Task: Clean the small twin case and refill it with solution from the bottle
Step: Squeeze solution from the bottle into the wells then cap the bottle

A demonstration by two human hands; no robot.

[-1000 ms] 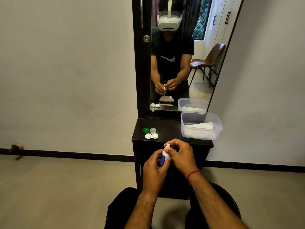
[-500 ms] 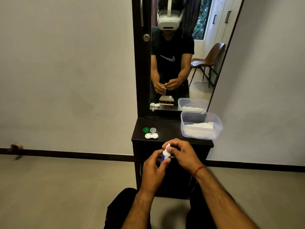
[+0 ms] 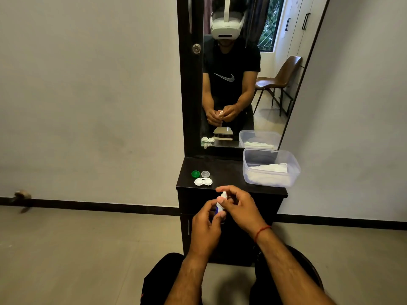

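A small white bottle (image 3: pixel 221 205) with a blue label stands upright in my left hand (image 3: pixel 206 225), which grips its body just in front of the dark cabinet. My right hand (image 3: pixel 240 208) pinches the bottle's white top from above. The white twin case (image 3: pixel 203 182) lies open on the cabinet top (image 3: pixel 226 175), at its left front. Behind it sit a green cap (image 3: pixel 195 173) and a clear cap (image 3: pixel 205 173), side by side.
A clear plastic tub (image 3: pixel 271 168) holding white tissue stands on the right of the cabinet top. A tall mirror (image 3: pixel 242 73) rises behind it and reflects me and a brown chair. Grey floor lies on both sides.
My right hand has turned at the bottle's top and its wrist has shifted slightly right. The bottle's white tip shows more. The case and caps have not moved.
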